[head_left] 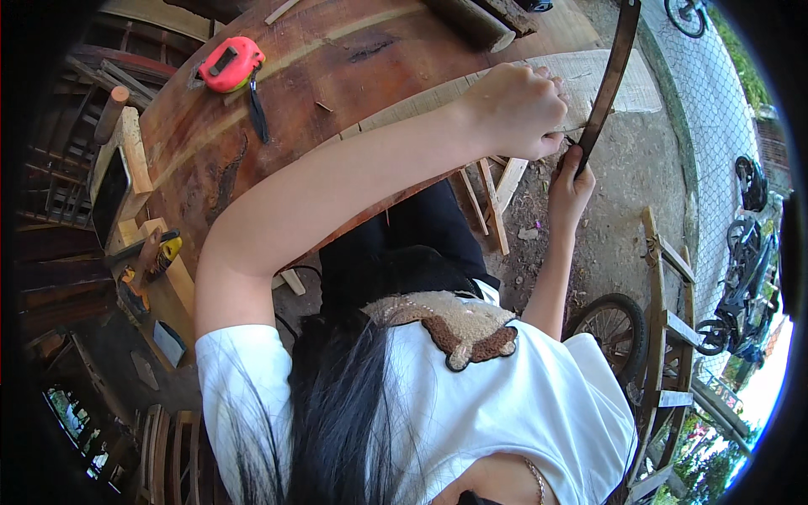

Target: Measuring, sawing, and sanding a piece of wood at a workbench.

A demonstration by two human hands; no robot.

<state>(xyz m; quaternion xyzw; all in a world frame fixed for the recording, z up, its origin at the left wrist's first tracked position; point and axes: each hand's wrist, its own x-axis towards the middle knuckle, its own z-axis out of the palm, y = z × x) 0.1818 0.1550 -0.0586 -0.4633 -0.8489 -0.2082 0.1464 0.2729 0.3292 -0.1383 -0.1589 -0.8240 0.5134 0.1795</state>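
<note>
My right hand [574, 178] grips the lower end of a long, flat, brownish strip [612, 80] that looks like a worn metal ruler. The strip points up and away, across the right part of a pale wooden board [635, 88]. Over that board my left hand [520, 109] is closed in a fist, just left of the strip. A tiny dark tip shows between the two hands, but what the left fingers hold is hidden. The board lies along the near edge of a large reddish-brown wooden tabletop [337, 71], partly behind my left forearm.
A red tape measure [231, 66] with a dark strap rests on the tabletop at the far left. Round logs [480, 25] lie at the back. Yellow-handled tools [168, 251] sit on a wooden bench at left. At right stand a wooden frame [661, 328], a wheel [613, 332] and a wire fence [707, 93].
</note>
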